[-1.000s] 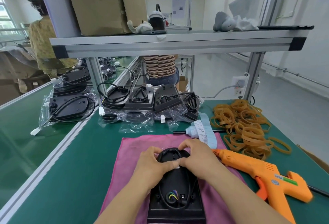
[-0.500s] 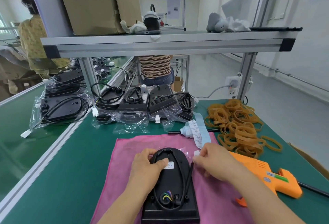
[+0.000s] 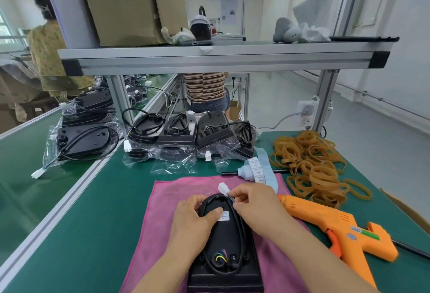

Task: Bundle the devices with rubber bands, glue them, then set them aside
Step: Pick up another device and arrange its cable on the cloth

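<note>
The black device (image 3: 226,239) lies on the pink cloth (image 3: 162,211) by the near edge of the table (image 3: 88,218), left hand (image 3: 193,220) gripping its rounded far end, right hand (image 3: 253,204) pinching its springy cable (image 3: 241,239) behind the white connector (image 3: 223,186); the rigid shell seems best held by its sides.

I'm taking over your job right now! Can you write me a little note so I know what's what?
Left hand grips the rounded end of the black device, thumb on its label.
Right hand pinches the cable just behind its white connector.
The device lies on the pink cloth; rubber bands are heaped to the right, orange glue gun beside the cloth.
Done: cable looped round the device.
Left: no band or glue on it yet, so band it, glue it, set it aside.
</note>
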Demonstrator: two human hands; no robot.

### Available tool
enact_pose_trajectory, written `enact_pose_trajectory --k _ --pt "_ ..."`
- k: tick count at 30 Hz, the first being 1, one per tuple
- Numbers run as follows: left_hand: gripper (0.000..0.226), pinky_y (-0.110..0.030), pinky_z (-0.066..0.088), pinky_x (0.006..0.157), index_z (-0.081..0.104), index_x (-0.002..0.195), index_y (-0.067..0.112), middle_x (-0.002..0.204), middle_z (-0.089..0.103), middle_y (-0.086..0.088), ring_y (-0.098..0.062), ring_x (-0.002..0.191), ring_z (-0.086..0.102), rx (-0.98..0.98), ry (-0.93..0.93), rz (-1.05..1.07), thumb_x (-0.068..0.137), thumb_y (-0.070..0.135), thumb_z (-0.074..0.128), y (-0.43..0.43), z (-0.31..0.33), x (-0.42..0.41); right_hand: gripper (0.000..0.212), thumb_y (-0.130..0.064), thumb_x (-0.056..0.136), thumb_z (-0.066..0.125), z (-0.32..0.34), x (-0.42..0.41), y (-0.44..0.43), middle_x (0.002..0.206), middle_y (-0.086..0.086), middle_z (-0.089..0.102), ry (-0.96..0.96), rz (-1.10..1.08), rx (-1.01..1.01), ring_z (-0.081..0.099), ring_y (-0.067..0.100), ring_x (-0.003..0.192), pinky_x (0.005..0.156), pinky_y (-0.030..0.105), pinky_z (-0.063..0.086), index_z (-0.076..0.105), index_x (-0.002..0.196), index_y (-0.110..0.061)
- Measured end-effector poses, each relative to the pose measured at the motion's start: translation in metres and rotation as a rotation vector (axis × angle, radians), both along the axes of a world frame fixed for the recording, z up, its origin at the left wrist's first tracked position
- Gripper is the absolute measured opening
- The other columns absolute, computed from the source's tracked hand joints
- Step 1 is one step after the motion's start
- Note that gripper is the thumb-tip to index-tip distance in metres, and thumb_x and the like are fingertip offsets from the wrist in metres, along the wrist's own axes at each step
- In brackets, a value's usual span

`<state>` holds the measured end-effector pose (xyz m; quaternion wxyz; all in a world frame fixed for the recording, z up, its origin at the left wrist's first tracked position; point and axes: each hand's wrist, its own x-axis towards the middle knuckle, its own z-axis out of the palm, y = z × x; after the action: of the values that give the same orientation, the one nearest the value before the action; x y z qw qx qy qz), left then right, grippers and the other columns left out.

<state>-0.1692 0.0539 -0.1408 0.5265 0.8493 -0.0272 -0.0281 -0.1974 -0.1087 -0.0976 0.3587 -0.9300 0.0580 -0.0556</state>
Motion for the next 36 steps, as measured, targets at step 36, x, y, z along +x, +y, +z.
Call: enact_pose_trajectory --k 36 --pt "0.015 -0.033 0.047 0.080 0.060 0.080 0.027 0.085 0.055 0.013 -0.010 0.088 0.054 0.066 -0.415 -0.021 0.090 0.017 0.066 -0.006 0.010 0.007 0.008 -0.012 0.086 0.068 0.006 0.003 0.012 0.068 -0.002 0.066 0.075 -0.114 0.321 0.061 0.012 0.064 0.071 0.031 0.053 0.069 0.087 -0.019"
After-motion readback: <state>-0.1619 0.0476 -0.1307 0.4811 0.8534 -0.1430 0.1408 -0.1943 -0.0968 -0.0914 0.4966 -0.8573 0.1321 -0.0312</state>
